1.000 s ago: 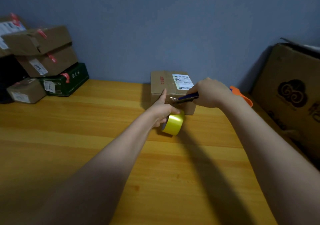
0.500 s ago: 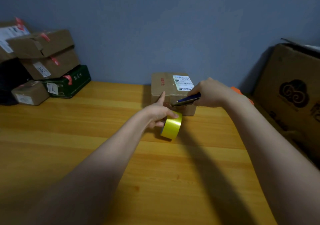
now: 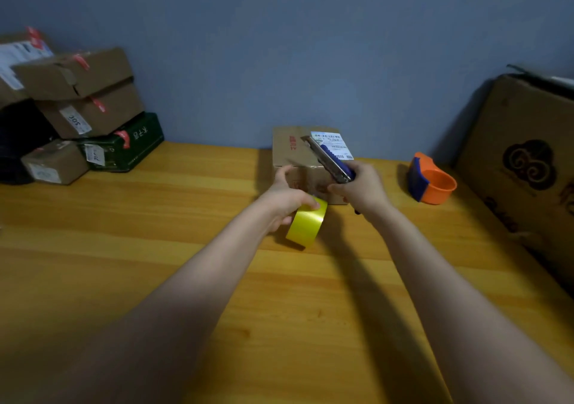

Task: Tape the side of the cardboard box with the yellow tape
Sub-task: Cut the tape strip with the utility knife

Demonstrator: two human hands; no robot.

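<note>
A small cardboard box [image 3: 292, 150] with a white label stands on the wooden table against the wall. My left hand [image 3: 287, 197] holds the yellow tape roll [image 3: 306, 226] upright on the table just in front of the box, index finger touching the box's front side. My right hand [image 3: 362, 188] grips a blue utility knife [image 3: 329, 158], its blade end raised and pointing up-left over the box's top. The lower front of the box is partly hidden by both hands.
An orange and blue tape dispenser [image 3: 430, 181] sits on the table to the right. A large cardboard box [image 3: 528, 167] leans at the far right. Several stacked parcels [image 3: 77, 115] fill the back left corner. The wooden table [image 3: 155, 248] stretches toward me.
My right hand has drawn back toward me and swung the knife from lying across the box's front to pointing up over its top. The tape roll has shifted slightly toward me.
</note>
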